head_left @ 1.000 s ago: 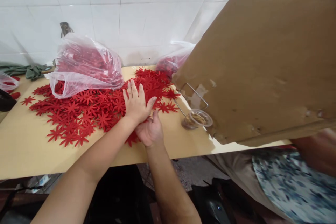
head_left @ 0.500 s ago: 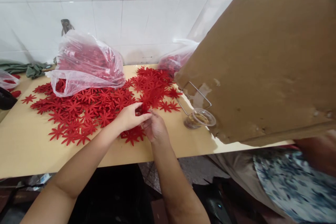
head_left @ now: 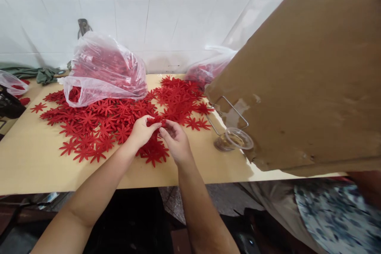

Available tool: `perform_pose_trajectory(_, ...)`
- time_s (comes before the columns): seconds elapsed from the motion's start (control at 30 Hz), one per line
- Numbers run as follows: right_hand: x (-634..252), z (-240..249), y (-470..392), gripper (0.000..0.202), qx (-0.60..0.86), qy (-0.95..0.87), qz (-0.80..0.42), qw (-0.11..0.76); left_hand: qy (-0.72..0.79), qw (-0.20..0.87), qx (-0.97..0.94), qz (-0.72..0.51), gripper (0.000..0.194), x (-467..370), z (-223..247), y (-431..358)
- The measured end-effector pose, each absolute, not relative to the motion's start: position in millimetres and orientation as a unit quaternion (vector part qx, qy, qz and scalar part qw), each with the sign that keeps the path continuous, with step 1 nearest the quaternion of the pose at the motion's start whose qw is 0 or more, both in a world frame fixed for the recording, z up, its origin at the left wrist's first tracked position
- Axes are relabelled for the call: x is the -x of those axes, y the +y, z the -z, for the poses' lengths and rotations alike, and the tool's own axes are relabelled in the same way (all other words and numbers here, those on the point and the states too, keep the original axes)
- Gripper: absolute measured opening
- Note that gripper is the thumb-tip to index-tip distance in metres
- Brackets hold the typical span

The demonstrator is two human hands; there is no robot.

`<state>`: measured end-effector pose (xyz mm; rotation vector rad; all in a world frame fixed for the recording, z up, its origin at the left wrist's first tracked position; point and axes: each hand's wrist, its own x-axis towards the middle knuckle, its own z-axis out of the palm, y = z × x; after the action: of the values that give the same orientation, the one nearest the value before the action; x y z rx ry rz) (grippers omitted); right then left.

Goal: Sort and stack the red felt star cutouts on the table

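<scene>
My left hand [head_left: 144, 131] pinches a red flower-shaped cutout [head_left: 155, 120] between thumb and fingers above the table. From the other side, my right hand [head_left: 176, 137] has its thumb and fingers closed on the same red piece, close to the left fingertips. My fingers hide part of it, and I cannot tell whether it is one layer or several. Under and behind my hands spreads a pile of red flower-shaped cutouts [head_left: 89, 118] with narrow petals. A second heap of cutouts [head_left: 177, 101] lies just beyond my right hand.
A clear plastic bag [head_left: 108, 67] of red pieces rests on the pile; another bag [head_left: 208, 67] stands at the back. A plastic cup [head_left: 228, 143] and bent wire [head_left: 235, 111] sit by a large cardboard sheet [head_left: 312, 75] on the right. Beyond it is another person's patterned clothing [head_left: 324, 214].
My right hand has turned, with its thumb now up against the red piece. Both hands hold the piece more level between them. The whole view has shifted slightly.
</scene>
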<state>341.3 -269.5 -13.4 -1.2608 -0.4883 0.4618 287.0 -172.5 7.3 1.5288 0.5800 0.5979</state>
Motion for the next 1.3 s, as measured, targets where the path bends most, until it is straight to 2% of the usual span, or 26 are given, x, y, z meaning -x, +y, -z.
perform_pose_trajectory(0.2,-352,12,-272,0.032,0.594,-0.274,-0.205,0.728,0.269,0.647,-0.675,-0.233,0.019,-292,-7,-178)
perform_pose_trajectory(0.33,-366,10,-275,0.031,0.601,-0.263,-0.222,0.721,0.258,0.713,-0.629,-0.172,0.016,-289,-15,-180)
perform_pose_trajectory(0.47,-370,10,-277,0.028,0.624,-0.235,-0.183,0.722,0.213,0.766,-0.589,-0.146,0.015,-291,-17,-179)
perform_pose_trajectory(0.7,-361,8,-272,0.042,0.615,-0.261,-0.145,0.730,0.249,0.682,-0.658,-0.199,0.028,-303,-4,-173)
perform_pose_trajectory(0.8,-363,5,-273,0.036,0.628,-0.271,-0.162,0.711,0.241,0.664,-0.681,-0.195,0.022,-305,-4,-174)
perform_pose_trajectory(0.87,-367,-1,-282,0.035,0.658,-0.280,-0.128,0.688,0.233,0.681,-0.667,-0.195,0.014,-305,-7,-174)
perform_pose_trajectory(0.97,-384,-21,-315,0.036,0.758,-0.320,0.044,0.566,0.232,0.714,-0.631,-0.196,0.009,-303,-14,-175)
perform_pose_trajectory(1.07,-409,-37,-356,0.037,0.881,-0.314,0.161,0.316,0.244,0.736,-0.604,-0.187,0.011,-302,-18,-174)
perform_pose_trajectory(1.13,-425,-38,-376,0.038,0.940,-0.271,0.134,0.160,0.243,0.747,-0.592,-0.181,0.014,-303,-17,-174)
perform_pose_trajectory(1.2,-437,-32,-385,0.037,0.962,-0.256,0.080,0.058,0.232,0.755,-0.587,-0.178,0.018,-305,-16,-176)
perform_pose_trajectory(1.3,-445,-23,-385,0.033,0.961,-0.273,0.048,0.017,0.220,0.754,-0.594,-0.175,0.026,-307,-16,-179)
